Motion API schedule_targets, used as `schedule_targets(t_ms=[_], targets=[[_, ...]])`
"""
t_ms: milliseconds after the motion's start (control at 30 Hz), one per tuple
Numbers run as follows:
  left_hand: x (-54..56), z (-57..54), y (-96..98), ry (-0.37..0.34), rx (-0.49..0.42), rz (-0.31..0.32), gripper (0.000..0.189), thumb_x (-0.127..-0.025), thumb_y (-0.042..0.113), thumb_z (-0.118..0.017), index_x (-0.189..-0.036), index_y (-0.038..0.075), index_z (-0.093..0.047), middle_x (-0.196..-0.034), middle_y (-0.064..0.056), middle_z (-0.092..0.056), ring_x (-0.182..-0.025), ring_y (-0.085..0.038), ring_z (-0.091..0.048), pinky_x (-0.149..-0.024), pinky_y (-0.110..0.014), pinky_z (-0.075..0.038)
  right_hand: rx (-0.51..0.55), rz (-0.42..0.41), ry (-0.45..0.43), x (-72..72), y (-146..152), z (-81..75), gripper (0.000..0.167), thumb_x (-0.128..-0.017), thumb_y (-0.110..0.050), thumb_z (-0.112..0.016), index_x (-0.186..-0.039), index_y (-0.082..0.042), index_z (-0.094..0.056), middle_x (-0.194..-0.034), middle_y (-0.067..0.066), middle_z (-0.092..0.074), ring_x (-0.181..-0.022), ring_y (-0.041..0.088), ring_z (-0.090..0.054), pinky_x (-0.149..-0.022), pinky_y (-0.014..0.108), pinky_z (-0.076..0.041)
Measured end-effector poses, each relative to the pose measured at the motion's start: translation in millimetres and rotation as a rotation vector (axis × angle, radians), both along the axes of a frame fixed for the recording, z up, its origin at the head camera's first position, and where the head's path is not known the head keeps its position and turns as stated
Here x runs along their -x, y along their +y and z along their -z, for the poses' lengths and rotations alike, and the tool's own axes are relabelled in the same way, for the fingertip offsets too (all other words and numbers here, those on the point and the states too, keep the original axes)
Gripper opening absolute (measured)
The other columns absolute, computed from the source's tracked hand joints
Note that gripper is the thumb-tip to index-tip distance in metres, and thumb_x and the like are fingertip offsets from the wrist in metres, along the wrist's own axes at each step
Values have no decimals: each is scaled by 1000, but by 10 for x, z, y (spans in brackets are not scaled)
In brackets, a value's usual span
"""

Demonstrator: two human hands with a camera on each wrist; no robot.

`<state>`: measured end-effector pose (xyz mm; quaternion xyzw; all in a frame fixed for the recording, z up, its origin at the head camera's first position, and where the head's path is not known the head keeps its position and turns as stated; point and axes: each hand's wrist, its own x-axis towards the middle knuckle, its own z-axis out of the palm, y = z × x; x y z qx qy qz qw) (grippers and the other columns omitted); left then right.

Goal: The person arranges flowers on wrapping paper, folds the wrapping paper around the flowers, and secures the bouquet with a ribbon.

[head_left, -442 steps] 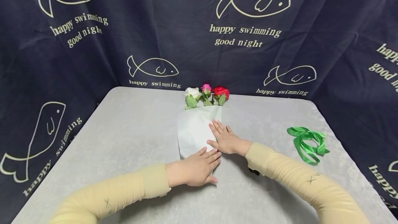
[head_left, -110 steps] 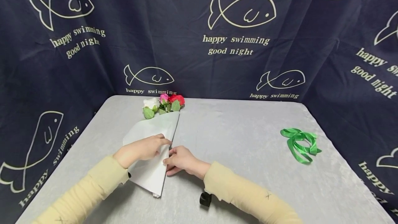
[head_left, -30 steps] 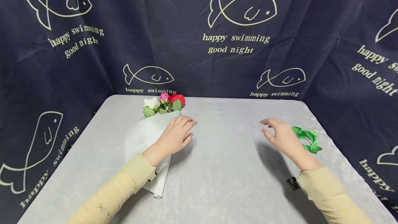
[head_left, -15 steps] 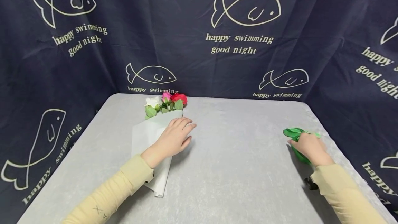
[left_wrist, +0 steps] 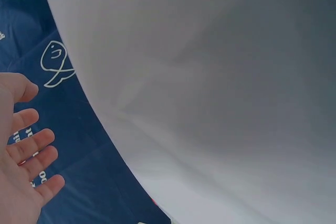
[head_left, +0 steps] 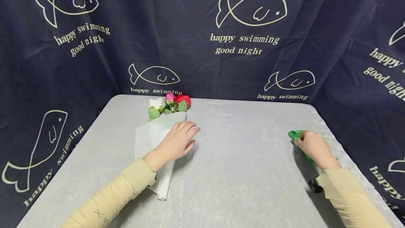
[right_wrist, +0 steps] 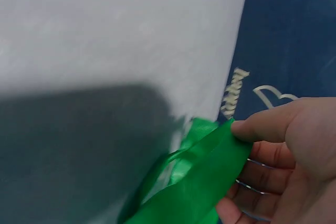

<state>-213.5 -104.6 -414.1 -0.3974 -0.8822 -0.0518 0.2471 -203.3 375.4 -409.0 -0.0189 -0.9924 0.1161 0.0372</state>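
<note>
My right hand (head_left: 316, 147) pinches a green satin ribbon (right_wrist: 194, 182) between thumb and fingers, at the right side of the table. Part of the ribbon hangs below the fingers, and the hand hides much of it in the head view. On the left lies a bouquet wrapped in white paper (head_left: 148, 140), with a white rose (head_left: 156, 103), a pink rose (head_left: 170, 97) and a red rose (head_left: 183, 99) at its far end. Over the wrap's right edge hovers my left hand (head_left: 177, 140), its fingers relaxed and slightly bent, holding nothing.
A grey cloth covers the table (head_left: 234, 171). Dark blue fabric (head_left: 196, 27) with fish drawings and lettering hangs behind and on both sides. A small black camera (head_left: 315, 186) shows under the right wrist.
Over the last second my right hand has moved right to the ribbon and taken hold of it, lifting part. The left hand stays over the bouquet. Earlier, both hands worked on the paper.
</note>
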Motion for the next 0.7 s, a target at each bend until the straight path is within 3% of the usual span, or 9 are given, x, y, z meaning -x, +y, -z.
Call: schedule_targets(t_ms=[233, 433, 700], targets=[[8, 9, -1, 4, 3, 11, 42, -85, 22, -63, -124, 9, -56, -121, -9, -55, -115, -26, -49, -96, -43, -38, 31, -60, 162, 1, -286, -226, 13, -83, -16, -56, -74, -7, -55, -63, 5, -52, -54, 22, -45, -45, 33, -33], [-5, -11, -1, 4, 8, 16, 42, -85, 23, -63, -124, 9, -55, -121, -8, -55, -114, -26, -49, -97, -42, -38, 88, -113, 241, -10, -594, -413, 14, -84, -17, -61, -80, -4, -62, -69, 8, -63, -65, 28, -57, -59, 45, -43], [-19, -46, 23, 17, -27, 60, 41, -84, 20, -65, -123, 8, -57, -114, -8, -56, -108, -25, -51, -95, -41, -39, 173, -228, 431, 7, -973, -485, 11, -82, -15, -66, -76, -6, -64, -64, 5, -66, -60, 23, -61, -64, 43, -43]])
